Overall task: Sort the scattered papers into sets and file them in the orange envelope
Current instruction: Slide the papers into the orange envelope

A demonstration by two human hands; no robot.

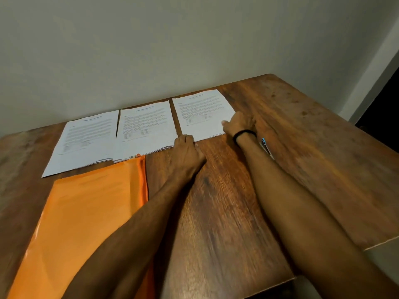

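Head view: three piles of white printed paper lie side by side along the far edge of the brown wooden table point(302, 126) – left pile point(86, 139), middle pile point(146, 126), right pile point(203, 113) – with the glossy orange zip envelope point(86, 212) flat just in front, its zip corner at the middle pile's near edge. Left hand point(187, 149) sits at the right pile's near-left corner, right hand point(239, 124) (black wristband point(245, 134)) at its right edge, thumb on top; hands apart, can't tell if either grips the sheets.

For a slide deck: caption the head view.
Left hand and right hand flank the rightmost paper stack; orange envelope lies left.
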